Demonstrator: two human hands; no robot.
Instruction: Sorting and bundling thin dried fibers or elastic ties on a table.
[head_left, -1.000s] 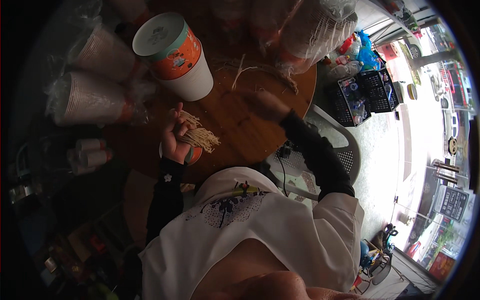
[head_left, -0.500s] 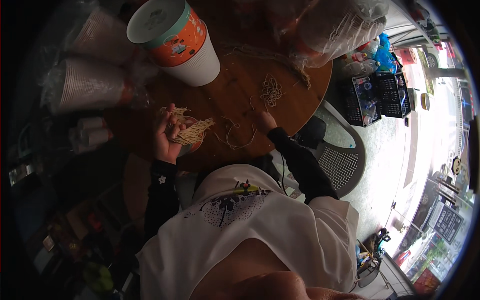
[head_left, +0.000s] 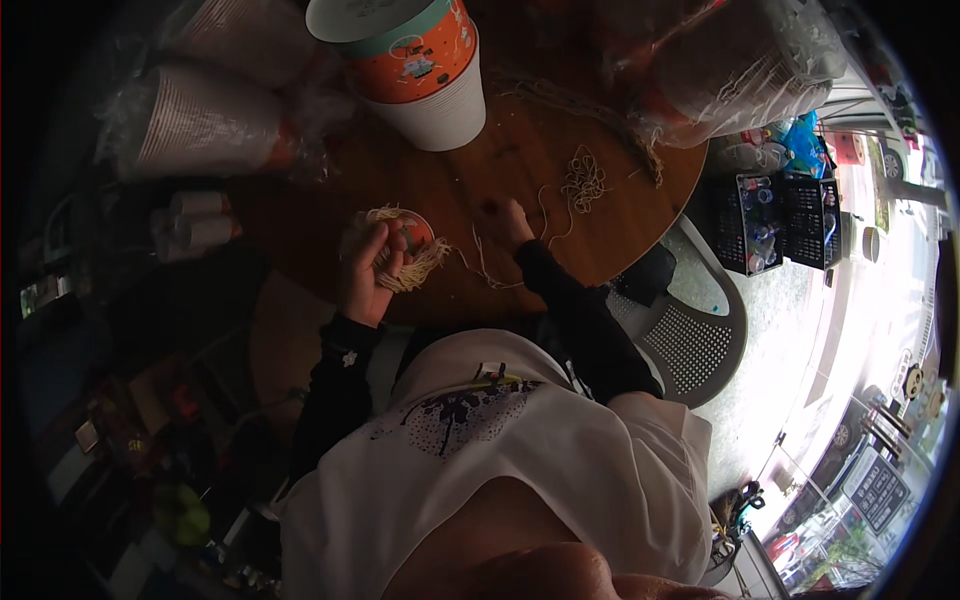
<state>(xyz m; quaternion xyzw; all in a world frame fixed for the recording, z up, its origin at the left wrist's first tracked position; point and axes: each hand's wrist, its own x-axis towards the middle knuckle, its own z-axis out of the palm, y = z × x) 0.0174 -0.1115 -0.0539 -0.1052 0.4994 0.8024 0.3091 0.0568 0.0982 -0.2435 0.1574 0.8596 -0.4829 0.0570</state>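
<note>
My left hand (head_left: 372, 272) is closed, its fingers curled round a bundle of thin cream strands (head_left: 420, 272) that fans out over the table edge. Partly covered by the strands and fingers is a small round orange container (head_left: 417, 228). My right hand (head_left: 512, 222) is above the wooden table, fingers drawn together; whatever they pinch is too dark and small to make out. A loose thin string (head_left: 482, 262) curves over the wood between both hands. Right of my right hand lies a tangled heap of pale string (head_left: 584, 182).
Tall stacked paper buckets (head_left: 430, 90) stand on the round table (head_left: 640, 215). Plastic-wrapped cup stacks lie left (head_left: 205, 125) and right (head_left: 730, 85). A grey perforated chair (head_left: 690, 345) and black crates of bottles (head_left: 752, 225) are at the right.
My view has shifted, moving the table rightward in the picture. My right hand has moved left, away from the string heap. My left hand still holds the strands, and more of the orange container shows.
</note>
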